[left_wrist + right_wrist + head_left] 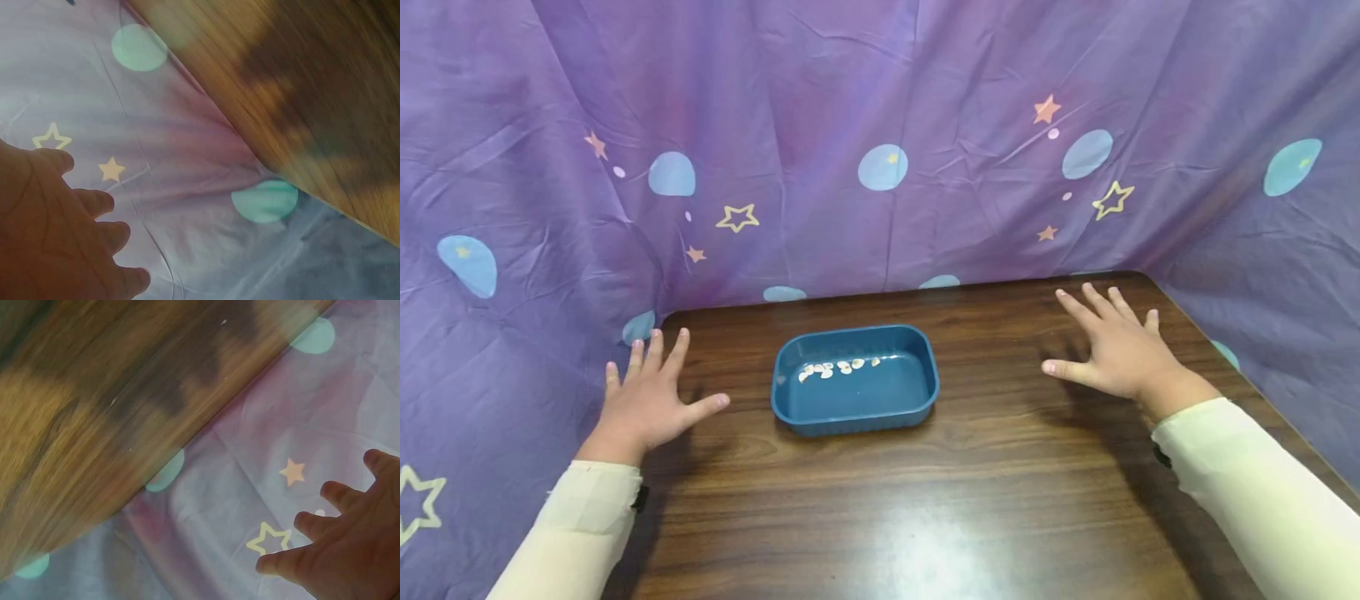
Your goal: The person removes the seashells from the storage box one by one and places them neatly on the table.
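Pale pieces [846,367] in blue tray [865,400], kind unclear; desk [820,492] cut off below. Left hand [643,408], right hand [1122,354] flank tray, fingers spread apart.

Purple fabric [820,92] printed with stars [1047,109] and blue ovals [883,167] borders the brown wood-grain counter [760,517]; a light reflection [925,542] marks its near surface.

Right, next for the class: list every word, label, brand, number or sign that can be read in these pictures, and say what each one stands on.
None: no word, label, brand, number or written sign can be read in any view.
Purple cloth: only printed stars, dots and rounded blue shapes.
Blue tray and wood-grain tabletop: no lettering shows.
Small pale pieces in the tray: too small to tell.
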Tool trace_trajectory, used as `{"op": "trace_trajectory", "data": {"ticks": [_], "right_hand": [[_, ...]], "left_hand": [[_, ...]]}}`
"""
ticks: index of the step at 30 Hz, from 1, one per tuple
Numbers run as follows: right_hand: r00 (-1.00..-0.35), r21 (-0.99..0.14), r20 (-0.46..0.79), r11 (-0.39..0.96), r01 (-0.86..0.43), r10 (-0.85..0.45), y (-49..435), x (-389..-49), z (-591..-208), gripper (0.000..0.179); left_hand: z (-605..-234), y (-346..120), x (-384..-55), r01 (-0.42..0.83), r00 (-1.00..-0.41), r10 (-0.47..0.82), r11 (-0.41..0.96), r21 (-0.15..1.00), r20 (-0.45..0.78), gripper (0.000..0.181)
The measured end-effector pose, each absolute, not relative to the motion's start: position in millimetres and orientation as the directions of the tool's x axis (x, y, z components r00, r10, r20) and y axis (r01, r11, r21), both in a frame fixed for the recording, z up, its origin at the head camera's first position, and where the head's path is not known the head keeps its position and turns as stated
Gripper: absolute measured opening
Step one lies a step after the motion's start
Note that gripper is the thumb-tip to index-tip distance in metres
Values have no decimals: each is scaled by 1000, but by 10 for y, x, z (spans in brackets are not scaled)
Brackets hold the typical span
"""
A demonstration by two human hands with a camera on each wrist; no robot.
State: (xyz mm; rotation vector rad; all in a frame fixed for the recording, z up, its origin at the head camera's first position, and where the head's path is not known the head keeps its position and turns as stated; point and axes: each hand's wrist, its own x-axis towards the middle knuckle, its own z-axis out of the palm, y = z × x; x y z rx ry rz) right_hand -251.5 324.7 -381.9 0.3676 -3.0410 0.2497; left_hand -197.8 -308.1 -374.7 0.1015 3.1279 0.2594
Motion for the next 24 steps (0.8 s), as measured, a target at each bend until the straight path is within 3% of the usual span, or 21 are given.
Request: {"op": "trace_trajectory", "data": {"ticks": [14, 24], "right_hand": [[-892, -330, 337, 850, -411, -301, 3023, -2541, -3802, 101], [-882, -416, 363, 794, -443, -301, 2764, -2569, -3827, 86]], "left_hand": [[-3724, -2804, -1941, 193, -980, 195, 929, 316, 24, 122], [-3747, -2545, -1906, 263, -963, 266, 886, 381, 46, 121]]}}
